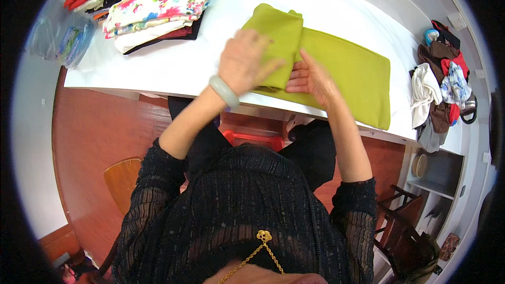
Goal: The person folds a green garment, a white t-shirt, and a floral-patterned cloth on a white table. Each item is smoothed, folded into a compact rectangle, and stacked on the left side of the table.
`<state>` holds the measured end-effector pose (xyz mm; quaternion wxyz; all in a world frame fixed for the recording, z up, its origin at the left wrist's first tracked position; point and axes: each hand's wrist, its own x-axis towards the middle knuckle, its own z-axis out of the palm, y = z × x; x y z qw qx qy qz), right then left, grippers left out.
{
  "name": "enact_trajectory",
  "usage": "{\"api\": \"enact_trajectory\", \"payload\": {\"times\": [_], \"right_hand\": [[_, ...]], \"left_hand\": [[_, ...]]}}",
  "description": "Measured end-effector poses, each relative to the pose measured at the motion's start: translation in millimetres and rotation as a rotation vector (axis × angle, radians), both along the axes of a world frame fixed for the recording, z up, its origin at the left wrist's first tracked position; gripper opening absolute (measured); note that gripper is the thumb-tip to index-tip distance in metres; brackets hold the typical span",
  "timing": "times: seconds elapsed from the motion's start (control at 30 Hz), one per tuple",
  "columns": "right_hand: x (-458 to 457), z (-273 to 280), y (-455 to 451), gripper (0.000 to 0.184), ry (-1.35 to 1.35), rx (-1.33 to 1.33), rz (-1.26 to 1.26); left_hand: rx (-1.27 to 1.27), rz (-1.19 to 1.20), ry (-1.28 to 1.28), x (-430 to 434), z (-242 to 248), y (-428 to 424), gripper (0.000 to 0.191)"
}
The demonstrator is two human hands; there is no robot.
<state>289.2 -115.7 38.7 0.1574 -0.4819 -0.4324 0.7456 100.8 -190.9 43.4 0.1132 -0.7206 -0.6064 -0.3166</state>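
Note:
An olive-green cloth garment (347,71) lies on the white marbled table (158,67) in front of me, its left part folded over onto the rest. My left hand (246,61), slightly blurred, is over the left edge of the folded part, palm down with the fingers apart. At the fold's right edge, my right hand (309,79) has its palm turned to the left and its fingertips against or just under the cloth. Whether either hand pinches the fabric cannot be told.
Folded clothes, a floral one (158,6) on top, are stacked at the back left beside a clear plastic bag (63,39). Crumpled clothes (442,83) are heaped at the right end, near a metal cup (469,108). A wooden chair (124,181) stands below left.

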Motion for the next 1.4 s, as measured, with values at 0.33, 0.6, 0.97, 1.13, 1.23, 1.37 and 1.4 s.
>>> {"api": "enact_trajectory", "payload": {"times": [0.33,0.6,0.97,1.13,1.23,1.37,1.4], "right_hand": [[-27,0,72,0.047,-0.234,0.401,-0.172],[-14,-11,84,0.032,0.023,0.199,-0.293],[-18,-43,76,0.051,-0.234,0.736,-0.334],[-23,-38,85,0.061,-0.431,0.766,-0.34],[-28,-30,88,0.064,-0.537,0.826,-0.355],[-32,-26,84,0.061,-0.579,0.872,-0.423],[-32,-27,84,0.06,-0.587,0.887,-0.447]], "left_hand": [[-0.181,0.047,0.302,55,-4,-23,0.044],[0.006,-0.154,0.177,55,6,-31,0.039],[-0.118,-0.302,0.007,64,-14,-21,0.035],[-0.115,-0.343,-0.067,63,-10,-18,0.029],[-0.366,-0.304,-0.259,51,-5,0,0.025],[-0.305,-0.168,-0.374,30,-2,48,0.023],[-0.294,-0.154,-0.429,29,-4,58,0.023]]}}
